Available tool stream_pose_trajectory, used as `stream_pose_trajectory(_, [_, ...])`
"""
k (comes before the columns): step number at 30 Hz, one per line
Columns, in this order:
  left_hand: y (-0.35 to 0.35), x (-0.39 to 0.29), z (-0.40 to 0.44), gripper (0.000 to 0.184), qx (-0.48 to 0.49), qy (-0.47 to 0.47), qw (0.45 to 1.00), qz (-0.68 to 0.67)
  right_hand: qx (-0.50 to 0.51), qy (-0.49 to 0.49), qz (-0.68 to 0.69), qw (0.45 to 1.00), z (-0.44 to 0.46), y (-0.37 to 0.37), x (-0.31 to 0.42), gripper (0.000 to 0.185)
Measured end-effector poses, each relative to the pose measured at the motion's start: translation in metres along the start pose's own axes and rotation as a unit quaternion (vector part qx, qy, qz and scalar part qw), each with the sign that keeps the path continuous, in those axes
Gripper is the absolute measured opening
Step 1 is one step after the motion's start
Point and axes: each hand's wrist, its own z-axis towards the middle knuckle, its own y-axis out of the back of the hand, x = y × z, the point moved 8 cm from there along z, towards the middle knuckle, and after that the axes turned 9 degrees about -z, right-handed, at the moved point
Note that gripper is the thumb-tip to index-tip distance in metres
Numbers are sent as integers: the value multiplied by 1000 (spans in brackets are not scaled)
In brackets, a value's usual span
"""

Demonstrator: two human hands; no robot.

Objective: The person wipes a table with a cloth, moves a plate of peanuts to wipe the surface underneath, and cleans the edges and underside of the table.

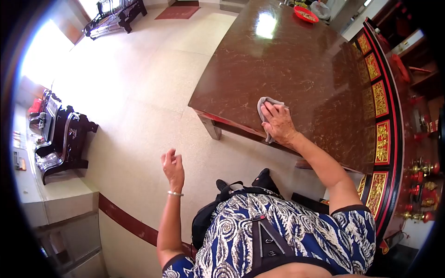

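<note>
A grey cloth (264, 107) lies bunched on the brown marbled tabletop (241, 69), close to its near edge. My right hand (280, 124) presses down on it, fingers and thumb closed over the fabric. One end of the cloth hangs toward the table edge beneath my thumb. My left hand (173, 170) is raised in the air over the floor, left of the table. Its fingers are loosely bent and a little apart, with nothing visible in them. A bracelet (175, 193) circles that wrist.
A red bowl (306, 15) with small pieces in it and a plastic bag (320, 10) sit at the table's far end. Gold-and-red carved panels (379, 98) border the right side. Dark carved chairs (65, 139) stand left, and a red mat (177, 12) lies far back.
</note>
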Motion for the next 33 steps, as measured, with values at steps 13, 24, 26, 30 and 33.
stream_pose_trajectory(13, [-55, 77, -110, 38, 300, 157, 941, 28, -61, -52, -67, 995, 79, -27, -97, 55])
stream_pose_trajectory(24, [-40, 85, -75, 37, 218, 151, 964, 32, -86, -151, -83, 981, 123, -15, -186, 58])
stream_pose_trajectory(26, [-33, 95, -60, 38, 235, 157, 959, 33, -63, -182, -89, 977, 138, -17, -197, 57])
stream_pose_trajectory(30, [-32, 95, -58, 39, 213, 176, 960, 41, -59, -223, -94, 968, 147, -14, -217, 55])
stream_pose_trajectory(33, [-70, 105, -9, 39, 249, 181, 951, 8, -41, -267, -100, 958, 175, -32, -233, 57])
